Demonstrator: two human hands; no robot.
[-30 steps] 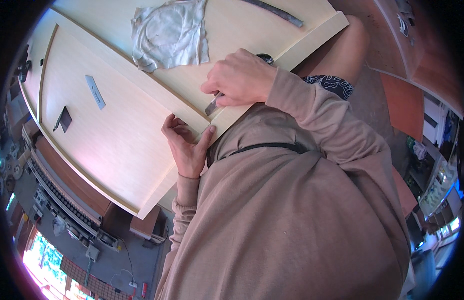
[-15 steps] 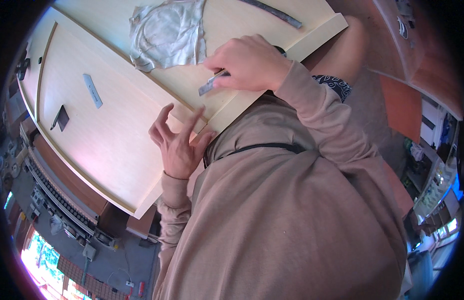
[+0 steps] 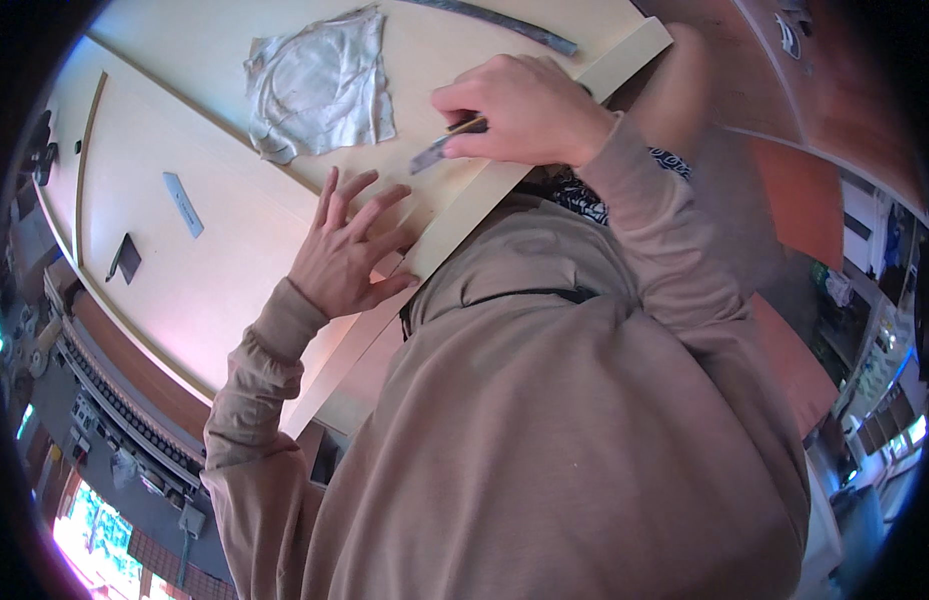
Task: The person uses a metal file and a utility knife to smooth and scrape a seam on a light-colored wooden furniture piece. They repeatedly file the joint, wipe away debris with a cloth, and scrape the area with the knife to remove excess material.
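Note:
A pale wooden panel with raised edge strips (image 3: 464,220) lies before me like a large door or frame. My right hand (image 3: 529,110) is closed round a small flat-bladed hand tool (image 3: 427,158), its grey metal blade sticking out to the left above the panel near the strip. The handle is mostly hidden in my fingers. My left hand (image 3: 349,245) has its fingers spread over the corner where a long divider meets the front strip, the thumb at the strip's edge. A crumpled whitish cloth (image 3: 319,85) lies on the panel beyond both hands.
A dark narrow bar (image 3: 499,22) lies at the panel's far side. On the left section are a blue-grey flat strip (image 3: 182,205) and a small dark flat piece (image 3: 127,260). Reddish-brown boards (image 3: 799,200) stand at the right.
My left hand has moved up and spread its fingers further over the divider. My right hand has shifted slightly up and to the right, still holding the tool. The view has shifted a little.

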